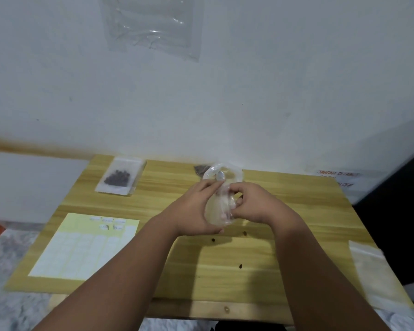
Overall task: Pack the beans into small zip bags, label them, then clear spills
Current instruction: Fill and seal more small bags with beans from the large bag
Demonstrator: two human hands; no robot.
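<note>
The fingers [236, 191] of the right hand [251, 206] are curled and pinched on one side of a clear zip bag [221, 174]. The other side is gripped by the left hand [194, 209], its fingers closed on the film. The bag is held between both hands just above the tabletop [296, 235]. Its long axis runs away from the person, and its gaping mouth lies beyond the fingertips, equally near either hand. The film is thin, glossy and crumpled; its contents cannot be made out. Loose beans [240, 266] are scattered on the pale wood grain below the wrists. To the left lie a flat filled bag [120, 179] of dark beans and a yellow-backed label sheet [81, 247]. Empty bags [373, 271] lie at the right edge.
</note>
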